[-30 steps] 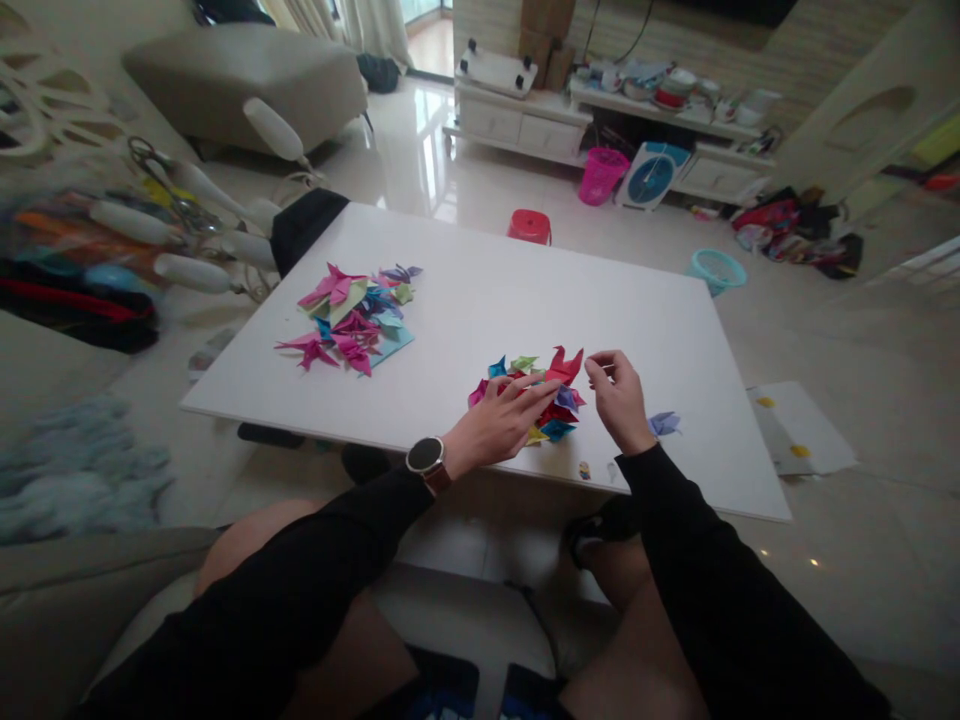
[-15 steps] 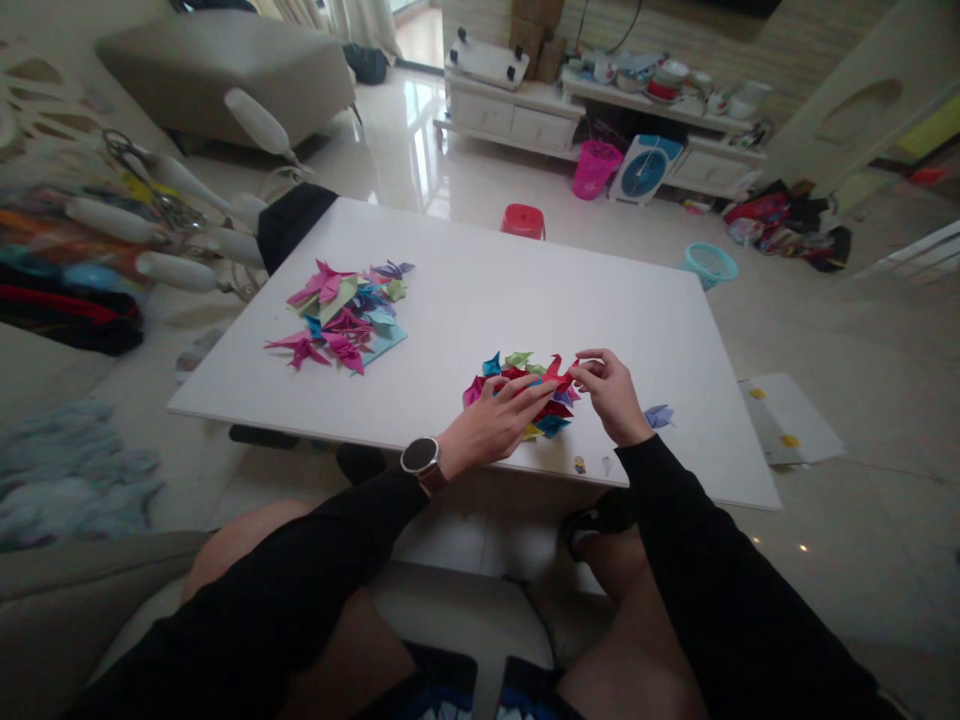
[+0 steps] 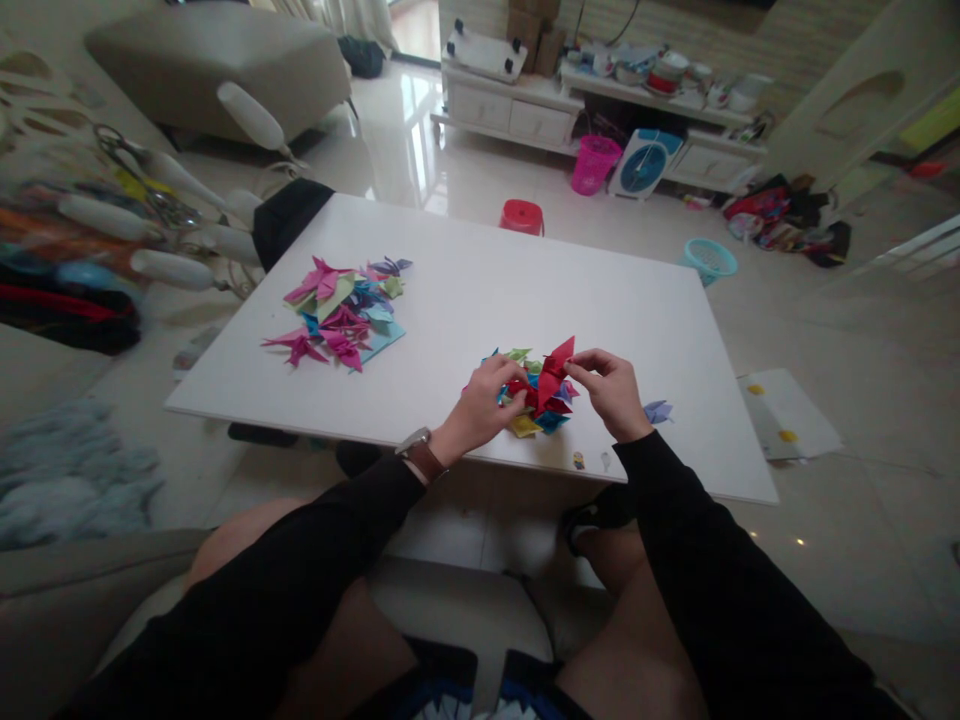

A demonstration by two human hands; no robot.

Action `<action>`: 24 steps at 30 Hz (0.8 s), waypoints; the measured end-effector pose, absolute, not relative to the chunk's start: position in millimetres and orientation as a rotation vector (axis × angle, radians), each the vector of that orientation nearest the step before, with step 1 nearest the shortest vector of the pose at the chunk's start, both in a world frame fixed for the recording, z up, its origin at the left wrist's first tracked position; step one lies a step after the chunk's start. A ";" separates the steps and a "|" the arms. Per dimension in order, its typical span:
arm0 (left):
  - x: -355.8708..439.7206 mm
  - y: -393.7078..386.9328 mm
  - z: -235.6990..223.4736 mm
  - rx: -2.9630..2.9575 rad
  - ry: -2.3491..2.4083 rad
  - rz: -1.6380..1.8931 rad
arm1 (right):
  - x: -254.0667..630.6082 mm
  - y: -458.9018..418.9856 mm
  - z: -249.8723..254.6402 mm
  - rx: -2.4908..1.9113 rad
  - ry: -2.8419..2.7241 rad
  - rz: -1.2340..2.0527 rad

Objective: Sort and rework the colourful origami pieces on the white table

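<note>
- Both dark-sleeved forearms [image 3: 690, 510] are reaching over the near edge of the counter [image 3: 495, 290], slanting inward toward each other. Keeping them steady is probably helping the fingers work finely.
- The left hand [image 3: 484, 405] is arching over the left side of the nearer pile [image 3: 526, 427], thumb and fingers curling toward each other beside red paper; whether it is gripping any, I cannot tell. Bracing lightly would be safer than pressing, as folded paper is likely to crush.
- The right hand [image 3: 611, 390] is pinching the right edge of the red paper bird [image 3: 553, 368] between thumb and fingertips, wrist staying low. Small, even tugs along the creases would suit best, since yanking one point could tear it.
- The red paper bird is tilting up above the right part of the nearer pile, between the two hands.
- A purple folded piece [image 3: 658, 411] is lying apart, just right of the right wrist.
- Farther off, a second pile [image 3: 346, 350] is sitting at the counter's left, well clear of both hands.
</note>
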State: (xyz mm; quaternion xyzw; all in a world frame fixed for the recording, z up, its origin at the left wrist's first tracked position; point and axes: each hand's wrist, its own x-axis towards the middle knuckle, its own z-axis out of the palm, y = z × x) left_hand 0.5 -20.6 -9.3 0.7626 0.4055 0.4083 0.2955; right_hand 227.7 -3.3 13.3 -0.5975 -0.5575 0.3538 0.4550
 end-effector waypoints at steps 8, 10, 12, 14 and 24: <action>3.4 -6.6 -20.5 1.647 1.122 1.159 | 218.5 -10.4 15.5 -1.361 -1.540 1.000; 3.2 -6.7 -20.6 1.660 1.117 1.150 | 216.9 -12.4 14.9 -1.334 -1.578 1.016; 3.1 -7.3 -19.9 1.666 1.109 1.140 | 215.8 -13.5 14.4 -1.325 -1.603 1.020; 3.1 -8.1 -18.7 1.675 1.107 1.132 | 215.3 -13.8 14.2 -1.329 -1.617 1.018; 4.0 -8.3 -17.9 1.716 1.123 1.101 | 213.7 -15.5 17.9 -1.341 -1.693 0.981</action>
